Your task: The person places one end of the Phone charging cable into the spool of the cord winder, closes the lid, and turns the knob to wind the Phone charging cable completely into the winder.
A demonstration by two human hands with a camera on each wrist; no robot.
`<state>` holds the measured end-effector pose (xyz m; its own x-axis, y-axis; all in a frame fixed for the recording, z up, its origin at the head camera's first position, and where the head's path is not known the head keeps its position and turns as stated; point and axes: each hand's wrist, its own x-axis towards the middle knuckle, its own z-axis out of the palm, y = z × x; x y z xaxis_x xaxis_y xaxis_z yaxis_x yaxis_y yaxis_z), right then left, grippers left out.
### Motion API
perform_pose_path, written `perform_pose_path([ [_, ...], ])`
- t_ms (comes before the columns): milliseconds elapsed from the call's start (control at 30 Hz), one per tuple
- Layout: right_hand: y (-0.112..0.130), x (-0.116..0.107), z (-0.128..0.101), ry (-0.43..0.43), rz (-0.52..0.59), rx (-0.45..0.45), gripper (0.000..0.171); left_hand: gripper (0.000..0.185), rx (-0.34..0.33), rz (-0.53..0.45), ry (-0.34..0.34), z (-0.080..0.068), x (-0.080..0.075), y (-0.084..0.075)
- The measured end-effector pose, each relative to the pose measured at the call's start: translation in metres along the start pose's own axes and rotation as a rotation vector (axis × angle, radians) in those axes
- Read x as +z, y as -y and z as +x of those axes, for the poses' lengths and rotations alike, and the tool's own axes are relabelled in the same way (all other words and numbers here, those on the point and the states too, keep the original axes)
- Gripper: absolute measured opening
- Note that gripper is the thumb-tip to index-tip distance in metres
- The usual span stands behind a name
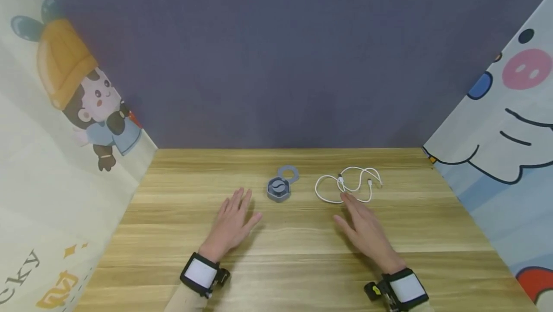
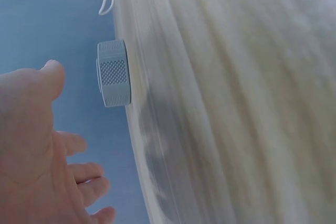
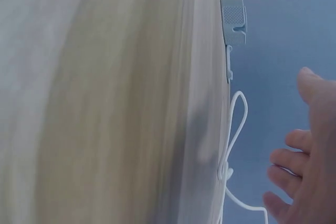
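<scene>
A grey hexagonal case (image 1: 278, 189) with textured sides lies near the middle of the wooden table. Just behind it is a flat grey ring (image 1: 294, 169), partly covered by the case. To the right, a thin white cable (image 1: 320, 194) with small plugs lies in loose loops. My left hand (image 1: 229, 226), fingers spread and holding nothing, hovers left of the case and in front of it. My right hand (image 1: 366, 231) is also bare, its fingertips near the front of the cable; whether they touch it is hard to tell in the head view, but the right wrist view shows a gap.
The wooden table (image 1: 285, 273) ends at a dark blue-grey panel (image 1: 289, 62) at the back. Printed cartoon sheets flank it, a left sheet (image 1: 39, 168) and a right sheet (image 1: 510, 158). Each wrist wears a strapped device, on the left (image 1: 200, 273) and right (image 1: 406, 288).
</scene>
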<state>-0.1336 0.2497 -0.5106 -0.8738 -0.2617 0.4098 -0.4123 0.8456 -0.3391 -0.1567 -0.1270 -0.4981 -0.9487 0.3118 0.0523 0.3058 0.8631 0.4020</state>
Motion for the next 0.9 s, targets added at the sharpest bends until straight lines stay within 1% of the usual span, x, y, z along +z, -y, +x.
perform_pose_path([
  [133, 0.004, 0.004, 0.004, 0.011, 0.021, 0.001, 0.066, 0.079, 0.027, 0.014, -0.009, 0.005, 0.000, -0.002],
  [300, 0.009, 0.009, 0.009, 0.022, 0.053, 0.004, 0.066, 0.078, 0.042, 0.028, -0.012, 0.010, 0.002, -0.004],
  [433, 0.012, 0.013, 0.014, 0.022, 0.057, -0.003, 0.066, 0.079, 0.046, 0.007, -0.009, 0.015, 0.004, -0.005],
  [633, 0.016, 0.021, 0.021, 0.008, 0.042, -0.039, 0.067, 0.081, 0.059, -0.027, -0.002, 0.022, 0.005, -0.007],
  [733, 0.018, 0.024, 0.026, 0.022, 0.043, -0.043, 0.068, 0.082, 0.055, -0.037, 0.012, 0.027, 0.005, -0.008],
  [900, 0.023, 0.025, 0.034, 0.067, 0.064, -0.011, 0.070, 0.083, 0.076, -0.052, 0.004, 0.036, 0.005, -0.010],
])
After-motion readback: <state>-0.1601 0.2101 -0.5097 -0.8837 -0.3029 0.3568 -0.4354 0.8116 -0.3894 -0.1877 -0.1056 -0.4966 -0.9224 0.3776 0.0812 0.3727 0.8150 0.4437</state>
